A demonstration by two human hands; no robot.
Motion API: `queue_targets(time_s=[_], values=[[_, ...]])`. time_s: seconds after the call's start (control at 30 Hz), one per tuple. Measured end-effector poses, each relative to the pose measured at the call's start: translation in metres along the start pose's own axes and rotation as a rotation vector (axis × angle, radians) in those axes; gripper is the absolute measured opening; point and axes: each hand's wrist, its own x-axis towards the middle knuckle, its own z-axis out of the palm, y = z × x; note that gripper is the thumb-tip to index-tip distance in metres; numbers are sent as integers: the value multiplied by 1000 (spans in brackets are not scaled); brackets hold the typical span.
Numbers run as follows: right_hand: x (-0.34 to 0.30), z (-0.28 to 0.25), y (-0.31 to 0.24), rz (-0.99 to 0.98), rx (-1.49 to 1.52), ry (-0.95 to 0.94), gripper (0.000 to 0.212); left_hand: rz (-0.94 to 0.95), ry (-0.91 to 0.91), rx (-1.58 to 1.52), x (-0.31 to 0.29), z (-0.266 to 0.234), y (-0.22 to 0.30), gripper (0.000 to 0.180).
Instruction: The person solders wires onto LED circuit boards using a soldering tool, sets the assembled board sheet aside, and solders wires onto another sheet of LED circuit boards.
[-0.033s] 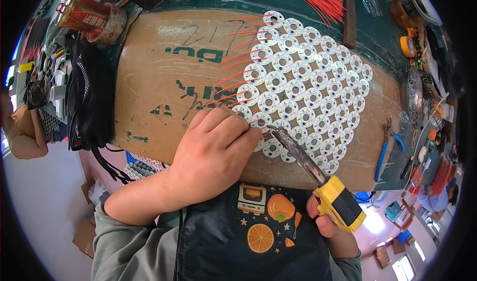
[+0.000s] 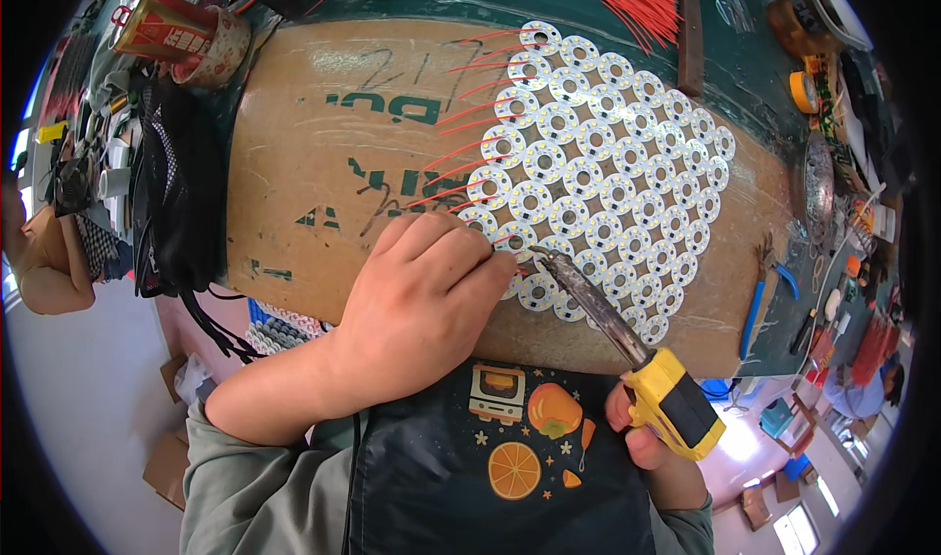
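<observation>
A sheet of joined round white LED boards [image 2: 598,140] lies on a brown cardboard panel [image 2: 294,163]. Thin red wires [image 2: 461,119] stick out leftward from the boards along its left edge. Over the lower left corner of the sheet, my left hand [image 2: 417,290] is closed in a pinch; a bit of red wire [image 2: 507,238] shows at its fingertips. My right hand [image 2: 642,445] grips the yellow and black handle of a soldering iron [image 2: 603,320]. The iron's dark tip rests at or just above a board beside my left fingertips; contact is unclear.
A bundle of red wires [image 2: 642,4] lies at the back beside a dark bar [image 2: 690,35]. Blue-handled pliers [image 2: 755,305] are right of the cardboard. A black bag [image 2: 176,182] and a red can [image 2: 167,27] stand left. Another person's arm [image 2: 49,261] shows far left.
The soldering iron's handle has shifted very slightly to the right with my right hand. My left hand and the board sheet look the same.
</observation>
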Motion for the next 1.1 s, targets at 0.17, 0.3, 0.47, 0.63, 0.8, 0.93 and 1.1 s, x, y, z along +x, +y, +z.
queue_targets(time_s=[0.17,0.3,0.47,0.63,0.8,0.93,1.1], values=[[3,7,-13,38,483,55,40,-11,-36,-15,0,-4,-1,33],[12,10,-20,42,350,14,70,-17,-77,-29,-1,-14,-5,31],[21,6,-9,-116,220,-91,47,-91,-82,-114,9,-25,-7,27],[25,9,-16,-41,62,-36,31,-82,15,-37,21,-14,-11,24],[30,9,-17,-38,-24,-20,29,-43,54,2,20,-3,-20,26],[27,10,-11,-10,-15,6,30,-32,55,37,18,-1,-20,31],[23,9,-7,7,-24,29,28,-30,50,51,20,-2,-20,34]])
